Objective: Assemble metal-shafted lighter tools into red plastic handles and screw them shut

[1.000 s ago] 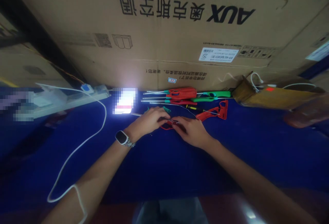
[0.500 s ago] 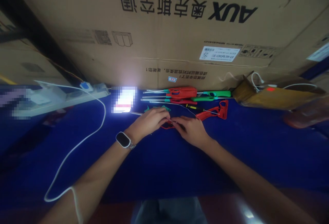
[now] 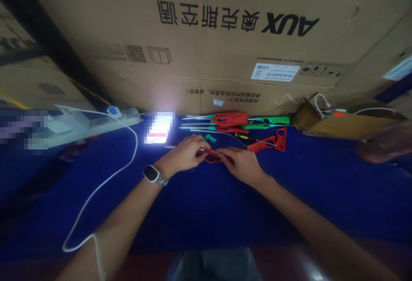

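One left hand (image 3: 188,153) and one right hand (image 3: 243,163) met at one red piece (image 3: 211,159). From it, one watch (image 3: 150,173) sat at eight o'clock, one blurred bright panel (image 3: 159,127) at ten, at least two red lighters (image 3: 229,119) at one, two green lighters (image 3: 280,120) and one screwdriver (image 3: 241,135) at two, one red casing (image 3: 280,138) at three.

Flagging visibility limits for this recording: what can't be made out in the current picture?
All in the head view:
- Red lighter casing: partly hidden by the left hand and right hand.
- Anything small between the right fingertips: too small and blurred.
- Bright screen: contents lost to glare and pixelation.
- White cable: cut off by the bottom edge.
- Reddish-brown object, far right: too blurred to identify.
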`<state>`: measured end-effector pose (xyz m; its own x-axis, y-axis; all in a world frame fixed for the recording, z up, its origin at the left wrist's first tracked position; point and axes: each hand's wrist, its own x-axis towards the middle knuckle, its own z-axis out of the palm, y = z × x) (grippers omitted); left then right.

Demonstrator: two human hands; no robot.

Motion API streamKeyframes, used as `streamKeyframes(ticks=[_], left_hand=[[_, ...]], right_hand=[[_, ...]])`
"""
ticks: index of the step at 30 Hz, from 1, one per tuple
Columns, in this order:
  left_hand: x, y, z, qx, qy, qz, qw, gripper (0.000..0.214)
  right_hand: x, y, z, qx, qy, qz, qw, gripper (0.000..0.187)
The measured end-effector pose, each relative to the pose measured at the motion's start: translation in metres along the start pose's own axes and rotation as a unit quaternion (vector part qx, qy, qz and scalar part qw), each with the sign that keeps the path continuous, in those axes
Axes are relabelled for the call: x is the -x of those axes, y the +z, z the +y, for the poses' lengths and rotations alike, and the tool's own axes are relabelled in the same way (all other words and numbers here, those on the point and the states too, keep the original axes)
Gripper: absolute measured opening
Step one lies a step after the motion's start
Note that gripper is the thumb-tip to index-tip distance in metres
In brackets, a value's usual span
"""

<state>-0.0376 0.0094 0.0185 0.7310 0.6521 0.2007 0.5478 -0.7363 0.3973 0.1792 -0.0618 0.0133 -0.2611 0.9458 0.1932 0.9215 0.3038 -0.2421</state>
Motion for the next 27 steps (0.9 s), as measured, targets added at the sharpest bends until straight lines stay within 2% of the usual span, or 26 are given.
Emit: streamKeyframes(ticks=[5, 13, 18, 21, 27], left_hand=[[-0.002, 0.001, 0.000, 0.034, -0.017, 0.002, 0.999, 0.011], [0.004, 0.003, -0.013, 0.091, 0.041, 0.019, 0.995, 0.015], [0.006, 0.002, -0.015, 0.092, 0.038, 0.025, 0.995, 0.014], [0.006, 0.001, -0.016, 0.092, 0.041, 0.023, 0.995, 0.013], [0.005, 0.000, -0.012, 0.092, 0.049, 0.024, 0.994, 0.013]], right_hand=[[0.000, -0.002, 0.001, 0.003, 0.000, -0.003, 1.000, 0.030], [0.001, 0.000, 0.002, 0.018, -0.001, -0.002, 1.000, 0.031], [-0.001, -0.002, 0.002, 0.003, -0.002, -0.009, 1.000, 0.030], [-0.003, -0.007, 0.003, -0.009, -0.009, -0.009, 1.000, 0.027], [-0.010, -0.013, 0.000, 0.034, -0.055, -0.017, 0.998, 0.023]])
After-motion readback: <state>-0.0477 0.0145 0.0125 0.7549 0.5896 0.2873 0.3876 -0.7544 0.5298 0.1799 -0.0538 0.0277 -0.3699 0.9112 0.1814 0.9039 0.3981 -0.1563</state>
